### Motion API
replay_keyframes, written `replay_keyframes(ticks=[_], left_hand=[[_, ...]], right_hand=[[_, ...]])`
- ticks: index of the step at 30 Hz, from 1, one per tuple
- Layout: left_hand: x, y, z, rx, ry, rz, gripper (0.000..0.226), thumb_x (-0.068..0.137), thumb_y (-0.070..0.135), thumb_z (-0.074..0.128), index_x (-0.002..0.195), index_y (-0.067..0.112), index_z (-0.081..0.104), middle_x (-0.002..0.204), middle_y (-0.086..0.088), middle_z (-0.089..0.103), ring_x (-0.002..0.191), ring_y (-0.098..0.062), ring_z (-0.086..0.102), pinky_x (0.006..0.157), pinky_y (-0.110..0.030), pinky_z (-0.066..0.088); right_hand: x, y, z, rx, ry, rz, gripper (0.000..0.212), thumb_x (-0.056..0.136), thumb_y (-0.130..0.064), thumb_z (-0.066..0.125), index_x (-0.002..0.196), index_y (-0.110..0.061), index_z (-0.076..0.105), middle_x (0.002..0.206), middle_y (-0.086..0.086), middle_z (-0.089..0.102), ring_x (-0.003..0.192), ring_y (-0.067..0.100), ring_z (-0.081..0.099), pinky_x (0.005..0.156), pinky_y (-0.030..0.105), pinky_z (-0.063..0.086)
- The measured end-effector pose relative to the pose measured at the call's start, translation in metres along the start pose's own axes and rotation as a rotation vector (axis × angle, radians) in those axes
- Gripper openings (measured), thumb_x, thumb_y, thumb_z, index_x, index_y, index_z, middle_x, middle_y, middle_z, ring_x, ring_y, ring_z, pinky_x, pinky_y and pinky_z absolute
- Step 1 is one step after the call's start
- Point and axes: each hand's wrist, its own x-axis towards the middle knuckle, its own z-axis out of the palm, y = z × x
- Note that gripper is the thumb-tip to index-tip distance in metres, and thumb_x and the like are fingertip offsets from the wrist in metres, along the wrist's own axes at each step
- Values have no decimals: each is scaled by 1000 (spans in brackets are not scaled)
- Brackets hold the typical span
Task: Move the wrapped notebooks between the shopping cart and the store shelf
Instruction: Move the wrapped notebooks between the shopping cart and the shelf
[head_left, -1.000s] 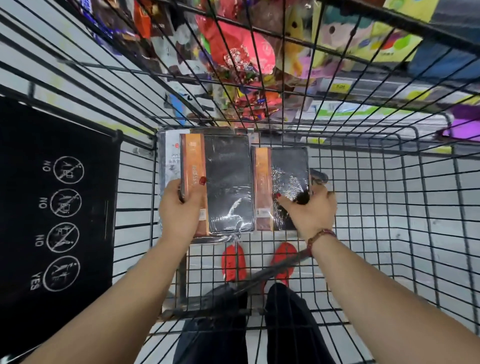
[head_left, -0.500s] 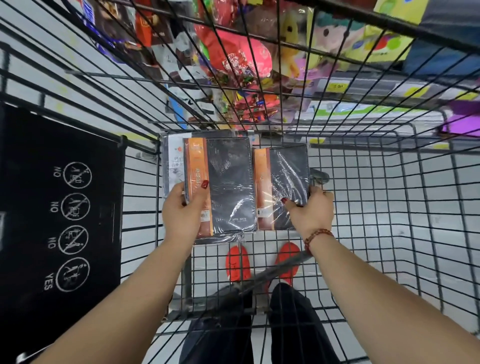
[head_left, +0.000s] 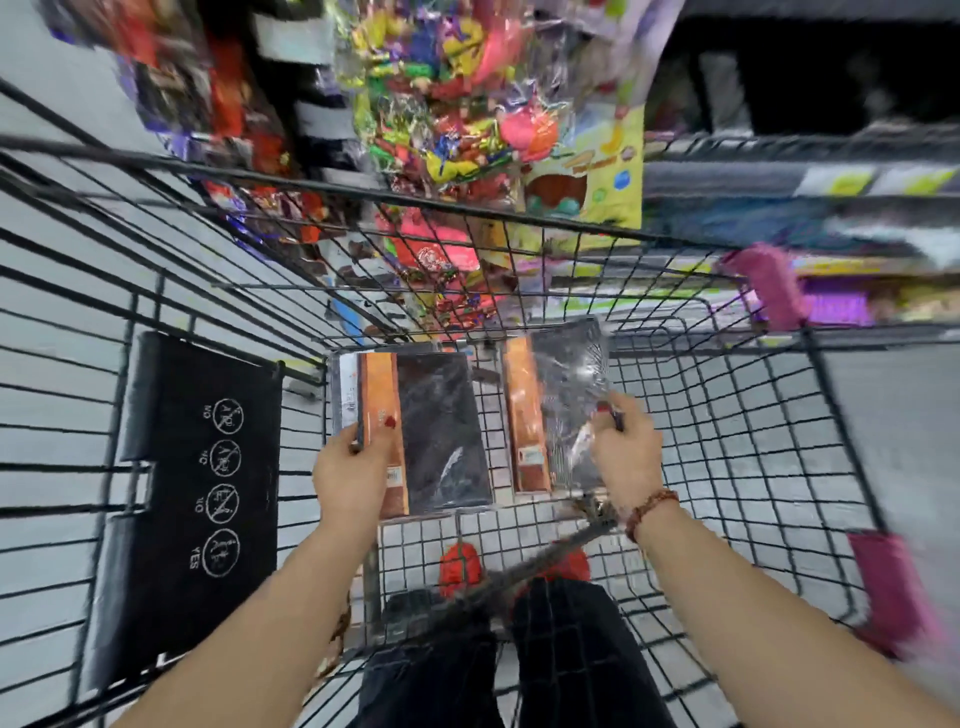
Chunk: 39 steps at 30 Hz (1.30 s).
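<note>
Moved: right notebook (head_left: 561, 395) has lifted up and away from the left stack (head_left: 441, 431), so bare mesh now shows between them where they lay edge to edge. The view has swung upward too, bringing the store shelf (head_left: 779, 171) into sight (badly blurred).
Left grip: the left grip (head_left: 353, 467) pinches the stack's near left corner, thumb on the orange band and fingers underneath.
Right grip: the right grip (head_left: 626, 452) pinches the single notebook at its near right edge, thumb on the wrap. The notebook is tilted, with its far end raised toward the shelf.
Where they are: both are inside the shopping cart (head_left: 727, 415), above its wire floor. I cannot tell whether the stack rests on the wire.
Stack: a second cover peeks out along the left side, so it holds at least two.
Handling: these are probably stiff, flat and light enough for one hand each. The glossy film looks slippery and loose (it wrinkles under the thumb), so it is best to clamp across a corner or edge of the cover itself, never the film alone.
Notebook to grip: each one reaches away from its grip toward the cart's far end, held only at the near end, so the far end may droop.
</note>
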Motion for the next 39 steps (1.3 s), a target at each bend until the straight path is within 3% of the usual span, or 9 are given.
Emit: replay_keyframes(ticks=[6, 11, 14, 18, 24, 27, 30, 35, 39], left_hand=[[-54, 56, -14, -90, -127, 131, 20, 80, 38, 64, 76, 18, 64, 74, -19, 62, 65, -30, 58, 62, -52, 53], [-108, 110, -3, -149, -179, 235, 13, 91, 22, 59, 79, 26, 60, 78, -8, 66, 64, -27, 61, 46, -29, 53], [-144, 132, 12, -154, -222, 321, 7, 91, 21, 59, 85, 23, 62, 76, -3, 65, 63, -22, 60, 57, -35, 51], [-194, 146, 49, -158, -227, 439, 46, 69, 51, 65, 100, 16, 67, 92, -11, 71, 82, -33, 67, 76, -51, 56], [-291, 152, 108, -172, -262, 516, 23, 84, 19, 69, 101, 5, 63, 72, -4, 64, 57, -17, 56, 40, -13, 43], [-323, 151, 135, -186, -284, 536, 41, 77, 35, 72, 108, 8, 63, 92, -14, 68, 71, -26, 62, 59, -28, 50], [-345, 152, 158, -186, -336, 546, 34, 84, 25, 69, 112, 5, 61, 98, -14, 67, 75, -23, 62, 52, -24, 49], [-366, 169, 194, -224, -431, 528, 20, 85, 18, 69, 104, 13, 65, 94, -10, 72, 80, -26, 67, 78, -40, 53], [-364, 186, 227, -269, -478, 532, 21, 86, 14, 67, 106, 9, 64, 91, -11, 72, 73, -22, 63, 72, -35, 49]], right_hand=[[-31, -43, -88, 228, 49, -23, 15, 96, -10, 43, 96, -11, 58, 67, -1, 43, 53, 11, 37, 45, 20, 33], [-44, -59, -152, 386, 138, -17, 16, 95, -9, 47, 103, -5, 60, 82, 8, 56, 63, 16, 48, 54, 18, 41], [-53, -57, -196, 465, 180, -52, 15, 93, -5, 47, 90, 1, 61, 79, 23, 58, 69, 32, 52, 70, 32, 47], [-60, -39, -261, 589, 233, -66, 28, 92, -6, 48, 68, -18, 54, 62, 0, 48, 57, 18, 43, 50, 22, 37], [-69, 0, -363, 646, 256, -121, 25, 91, -5, 49, 71, -15, 59, 74, 7, 55, 71, 19, 48, 63, 31, 37], [-65, 20, -408, 662, 284, -122, 20, 89, -2, 51, 71, -5, 58, 72, 7, 51, 72, 19, 44, 59, 29, 34], [-62, 35, -443, 703, 300, -102, 24, 88, -1, 51, 90, 22, 48, 72, 12, 46, 76, 19, 40, 59, 29, 30], [-49, 49, -484, 725, 322, -90, 26, 89, -1, 50, 96, 23, 48, 79, 11, 47, 77, 20, 42, 71, 31, 33], [-23, 54, -503, 736, 339, -60, 22, 90, -1, 49, 94, 20, 50, 78, 8, 49, 76, 20, 44, 67, 30, 36]])
